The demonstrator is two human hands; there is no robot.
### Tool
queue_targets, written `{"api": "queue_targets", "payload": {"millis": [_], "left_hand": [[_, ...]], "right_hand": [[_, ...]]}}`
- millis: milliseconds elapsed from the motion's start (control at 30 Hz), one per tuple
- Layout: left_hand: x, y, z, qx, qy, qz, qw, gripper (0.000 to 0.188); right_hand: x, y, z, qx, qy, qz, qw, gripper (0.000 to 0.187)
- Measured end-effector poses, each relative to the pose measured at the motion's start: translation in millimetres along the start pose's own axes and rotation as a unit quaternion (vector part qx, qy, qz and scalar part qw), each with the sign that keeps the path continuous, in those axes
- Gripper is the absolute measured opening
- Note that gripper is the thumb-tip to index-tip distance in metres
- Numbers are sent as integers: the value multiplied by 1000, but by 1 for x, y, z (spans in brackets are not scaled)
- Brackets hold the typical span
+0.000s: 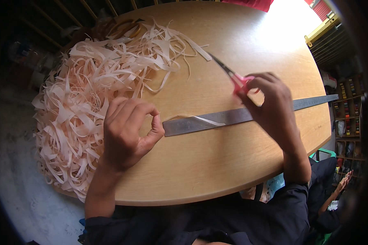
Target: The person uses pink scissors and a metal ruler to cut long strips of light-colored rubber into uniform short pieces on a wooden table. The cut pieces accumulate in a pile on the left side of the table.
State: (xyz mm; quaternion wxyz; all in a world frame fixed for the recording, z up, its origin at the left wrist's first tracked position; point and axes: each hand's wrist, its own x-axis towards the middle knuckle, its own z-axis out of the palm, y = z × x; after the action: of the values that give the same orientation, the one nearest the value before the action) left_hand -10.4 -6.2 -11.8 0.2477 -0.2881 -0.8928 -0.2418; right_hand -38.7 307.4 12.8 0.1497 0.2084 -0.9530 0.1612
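My left hand (126, 130) is closed in a pinch at the left end of a long metal ruler (237, 116). From its fingertips a thin pale strip (204, 119) trails to the right over the ruler. My right hand (276, 108) grips a pair of scissors (238, 81) by the pink-red handles, above the ruler. Their dark blades point away and to the left, close to the loose end of a pale ribbon (198, 51). A big tangled heap of pale peach fabric strips (75, 106) lies left of my left hand and spreads toward the far side.
The wooden table (204, 171) has a curved near edge. Yellow-orange handles (129, 29) show behind the heap. Shelves (347, 110) with colourful spools stand at the right. Another person's hand (344, 181) is at the lower right, away from the table.
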Motion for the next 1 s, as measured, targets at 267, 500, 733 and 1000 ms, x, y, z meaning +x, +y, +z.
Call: {"api": "queue_targets", "payload": {"millis": [267,500,733,1000], "left_hand": [[-5,7,1,-30,-33,-28,999,24],[-4,0,7,-46,-23,34,998,25],[-5,1,7,-60,-16,8,998,28],[-4,2,8,-61,14,6,998,23]], "right_hand": [[4,22,-5,-197,-64,38,978,17],[0,9,8,-246,-21,27,969,18],[-16,-32,39,76,-3,-184,980,17],[-8,-21,40,25,-24,-220,975,10]]}}
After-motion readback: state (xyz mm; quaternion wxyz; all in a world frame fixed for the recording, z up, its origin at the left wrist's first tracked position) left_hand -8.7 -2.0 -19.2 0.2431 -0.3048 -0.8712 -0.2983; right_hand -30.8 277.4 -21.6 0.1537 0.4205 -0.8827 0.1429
